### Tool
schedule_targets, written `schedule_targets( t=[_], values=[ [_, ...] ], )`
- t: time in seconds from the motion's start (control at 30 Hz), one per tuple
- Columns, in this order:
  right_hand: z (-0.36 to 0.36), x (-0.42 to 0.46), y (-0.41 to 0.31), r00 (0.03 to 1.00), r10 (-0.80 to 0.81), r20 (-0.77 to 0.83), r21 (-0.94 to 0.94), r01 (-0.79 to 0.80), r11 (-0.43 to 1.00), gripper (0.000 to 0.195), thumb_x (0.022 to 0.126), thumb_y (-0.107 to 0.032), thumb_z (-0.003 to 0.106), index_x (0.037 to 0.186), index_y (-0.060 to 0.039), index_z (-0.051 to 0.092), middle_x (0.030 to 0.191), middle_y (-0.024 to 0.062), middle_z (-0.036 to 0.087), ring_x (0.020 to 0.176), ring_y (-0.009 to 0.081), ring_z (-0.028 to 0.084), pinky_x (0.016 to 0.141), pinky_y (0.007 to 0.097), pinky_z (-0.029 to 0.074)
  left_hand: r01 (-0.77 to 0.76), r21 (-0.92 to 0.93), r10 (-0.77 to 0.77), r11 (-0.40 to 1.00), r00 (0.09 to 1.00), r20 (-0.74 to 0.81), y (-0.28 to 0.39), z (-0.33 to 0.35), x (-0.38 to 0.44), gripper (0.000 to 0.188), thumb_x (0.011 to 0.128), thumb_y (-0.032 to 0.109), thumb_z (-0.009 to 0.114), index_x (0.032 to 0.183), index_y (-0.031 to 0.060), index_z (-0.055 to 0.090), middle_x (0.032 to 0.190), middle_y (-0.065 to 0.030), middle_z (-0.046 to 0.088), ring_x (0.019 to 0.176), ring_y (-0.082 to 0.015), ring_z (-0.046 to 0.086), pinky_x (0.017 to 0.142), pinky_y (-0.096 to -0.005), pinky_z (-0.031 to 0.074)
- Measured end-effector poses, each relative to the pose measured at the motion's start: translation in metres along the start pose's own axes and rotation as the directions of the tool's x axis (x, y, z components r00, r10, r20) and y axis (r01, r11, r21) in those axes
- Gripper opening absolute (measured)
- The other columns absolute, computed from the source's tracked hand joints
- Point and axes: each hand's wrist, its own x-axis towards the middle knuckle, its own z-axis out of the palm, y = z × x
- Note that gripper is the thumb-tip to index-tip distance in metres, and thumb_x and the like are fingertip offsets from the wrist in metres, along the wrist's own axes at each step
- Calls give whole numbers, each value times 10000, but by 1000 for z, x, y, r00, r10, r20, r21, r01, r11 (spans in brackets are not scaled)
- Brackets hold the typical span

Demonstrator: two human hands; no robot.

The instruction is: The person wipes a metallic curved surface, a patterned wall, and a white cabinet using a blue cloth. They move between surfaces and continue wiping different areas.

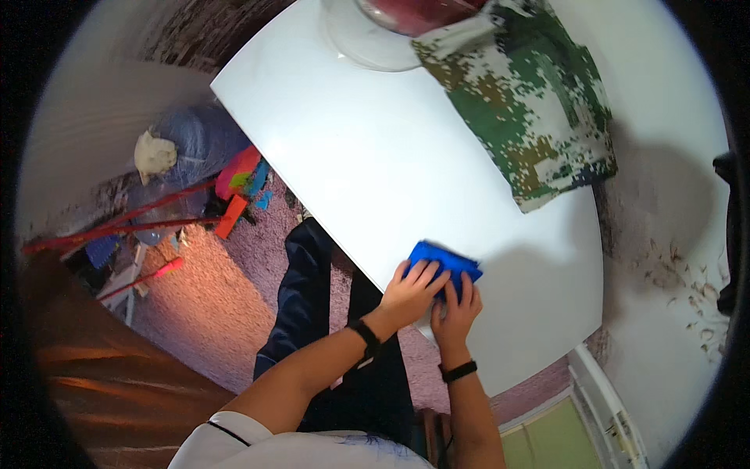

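A blue folded piece, apparently cloth [443, 256], lies on the white table [351, 170] close to its near edge. My left hand [412, 295] reaches over that edge, its fingers spread across the top of the blue piece. Beside it, my right hand [460, 316] lays its fingertips on the right part of the same piece, with the thumb apart at the left. The two hands nearly meet at the fingertips. Under my fingers and palms, part of the blue piece is hidden. Each wrist wears a dark band.
Camouflage fabric [527, 117] covers the table's far right. Behind it stand a clear round container [375, 47] and something red [422, 14]. On the left floor are red poles [158, 205], a wrapped blue bottle [202, 140] and scattered colourful pieces. A wall [656, 176] borders the right side.
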Motion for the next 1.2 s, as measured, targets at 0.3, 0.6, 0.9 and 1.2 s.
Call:
schedule_targets(
  t=[0.3,0.6,0.9,1.2],
  values=[
    [33,61,-81,910,-399,113,48,396,917,342,824,-163,585,1161,-121,618,1313,162,450,1111,380,398,954,463,330,332,-4,-326,943,925,-193,-78,-43,-46,415,733,233,612,1145,191,582,1149,-59,527,1061,-245,466,928,-453,308],
    [39,202,-176,721,-666,193,-65,687,724,502,733,-267,665,1216,-184,560,1354,134,394,1236,374,323,977,541,257,492,-125,-465,861,666,-584,-183,-88,0,395,740,208,584,1128,138,577,1176,-76,509,1110,-256,433,922,-452,294],
    [70,225,-191,592,-745,307,-2,783,621,414,840,-263,540,1225,-113,518,1424,263,235,1298,510,191,1019,636,181,305,-690,-711,656,558,-429,-189,-78,-8,467,788,67,539,1252,47,486,1291,-181,396,1198,-396,364,1033,-482,312],
    [104,326,-312,613,-774,159,-8,784,620,405,902,-236,469,1286,-114,506,1430,254,244,1312,507,180,1067,568,187,24,-757,-711,653,365,-601,-318,-138,48,407,929,126,414,1327,49,433,1339,-182,381,1204,-362,377,1025,-437,286]
  ],
)
